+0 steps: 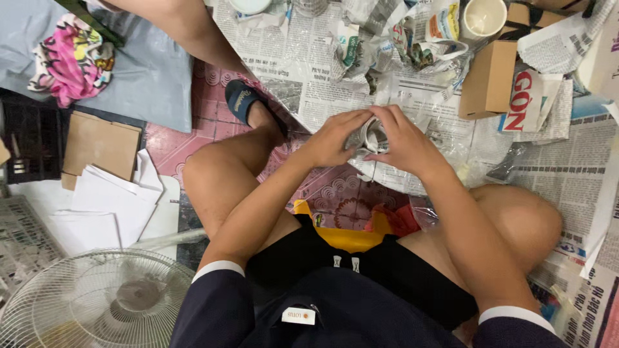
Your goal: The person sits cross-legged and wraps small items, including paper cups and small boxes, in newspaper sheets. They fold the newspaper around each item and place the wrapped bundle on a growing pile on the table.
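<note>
Both my hands meet over a small object wrapped in newspaper (374, 135), held above the floor between my knees. My left hand (332, 138) cups its left side with fingers curled on the paper. My right hand (403, 145) covers its right side and top. What is inside the wrap is mostly hidden; only a pale round rim shows. Sheets of newspaper (309, 71) lie spread on the floor just beyond my hands.
A brown cardboard box (490, 80) and a white cup (483, 17) stand at the back right among crumpled paper. Another person's leg with a blue slipper (242, 100) reaches in from the top left. A white fan (97, 299) lies at the bottom left, white sheets (109, 200) beside it.
</note>
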